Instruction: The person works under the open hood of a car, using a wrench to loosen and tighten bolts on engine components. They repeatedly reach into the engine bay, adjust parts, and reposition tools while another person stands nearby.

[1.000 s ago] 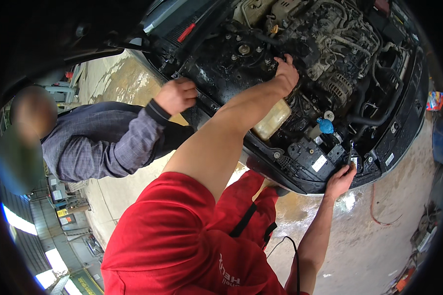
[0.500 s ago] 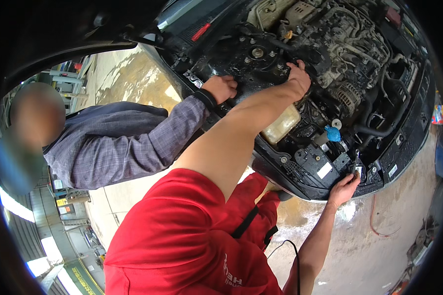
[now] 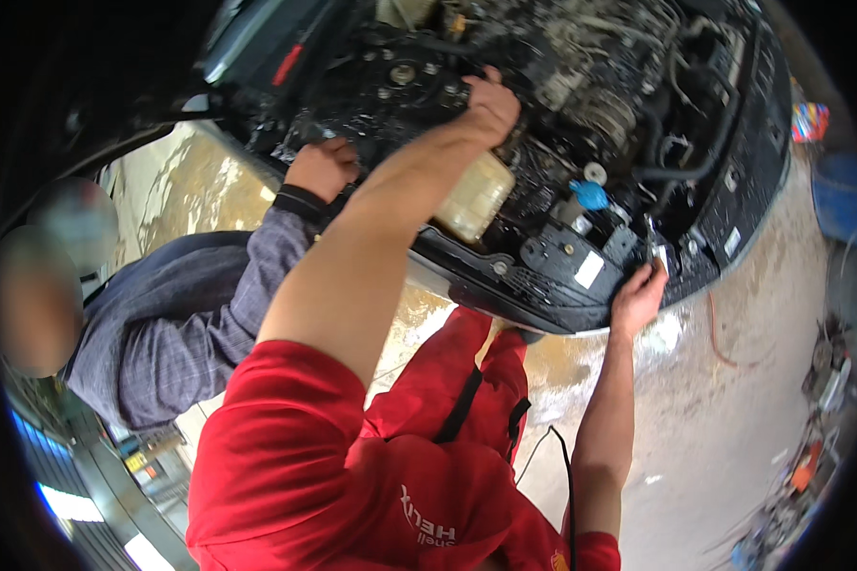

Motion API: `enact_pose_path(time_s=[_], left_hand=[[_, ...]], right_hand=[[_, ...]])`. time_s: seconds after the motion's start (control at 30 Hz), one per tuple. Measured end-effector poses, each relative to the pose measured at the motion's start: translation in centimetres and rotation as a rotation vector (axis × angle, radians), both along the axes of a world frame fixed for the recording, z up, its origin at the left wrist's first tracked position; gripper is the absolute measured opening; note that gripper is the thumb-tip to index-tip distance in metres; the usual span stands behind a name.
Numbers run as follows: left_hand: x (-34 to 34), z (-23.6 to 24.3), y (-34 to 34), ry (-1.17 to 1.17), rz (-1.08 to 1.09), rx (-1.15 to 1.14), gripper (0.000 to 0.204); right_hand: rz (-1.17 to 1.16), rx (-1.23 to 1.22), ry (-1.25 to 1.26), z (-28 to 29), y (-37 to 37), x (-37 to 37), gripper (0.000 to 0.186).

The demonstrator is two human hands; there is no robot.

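My left hand reaches across the engine bay beside the round strut mount. Its fingers are apart and rest on dark parts there, with nothing seen in them. Under my left forearm, a yellowed translucent plastic tank sits at the bay's edge. Down at the front panel, my right hand is closed around a slim shiny metal tool, whose exact kind I cannot make out. Its upper end points into the bay, near a blue cap.
A co-worker's hand in a grey checked sleeve rests by the fender, left of my forearm. A red-handled tool lies near the windscreen. On the wet floor runs a thin reddish hose. A blue barrel stands at right.
The whole view has turned, so the car and hands appear further left and higher. Both my hands keep their places on the car, and the metal tool stays in my right hand.
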State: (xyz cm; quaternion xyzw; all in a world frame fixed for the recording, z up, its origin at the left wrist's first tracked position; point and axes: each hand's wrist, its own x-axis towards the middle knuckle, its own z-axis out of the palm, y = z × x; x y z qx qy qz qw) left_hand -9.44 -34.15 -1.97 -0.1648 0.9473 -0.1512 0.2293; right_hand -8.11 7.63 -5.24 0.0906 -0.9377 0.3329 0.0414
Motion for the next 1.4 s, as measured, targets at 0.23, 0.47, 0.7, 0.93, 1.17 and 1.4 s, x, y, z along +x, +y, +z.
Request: enact_pose_path(time_s=[0.23,0.47,0.7,0.93,1.17,1.4], left_hand=[[-0.6,-0.1,-0.1,-0.135,0.045,-0.003,0.037],[-0.4,-0.4,-0.2,-0.04,-0.003,-0.073,0.032],[-1.1,-1.1,-1.3,-0.133,0.032,-0.006,0.037],[-1.1,-0.8,-1.2,-0.108,0.007,-0.035,0.036],[-0.3,0.9,-0.8,-0.067,-0.093,-0.06,0.031],[-0.6,1.7,-1.1,-0.142,-0.142,-0.076,0.032]], right_hand=[[0.017,-0.013,0.098,-0.5,-0.1,-0.1,0.03],[-0.022,-0.035,0.015,-0.2,-0.2,0.0,0.028],[-0.025,-0.027,0.026,0.1,-0.4,0.0,0.028],[-0.024,-0.017,0.043,0.3,-0.4,0.1,0.027],[-0.026,-0.024,0.058,0.5,-0.6,0.0,0.026],[-0.032,-0.035,0.077,0.6,-0.6,0.0,0.024]])
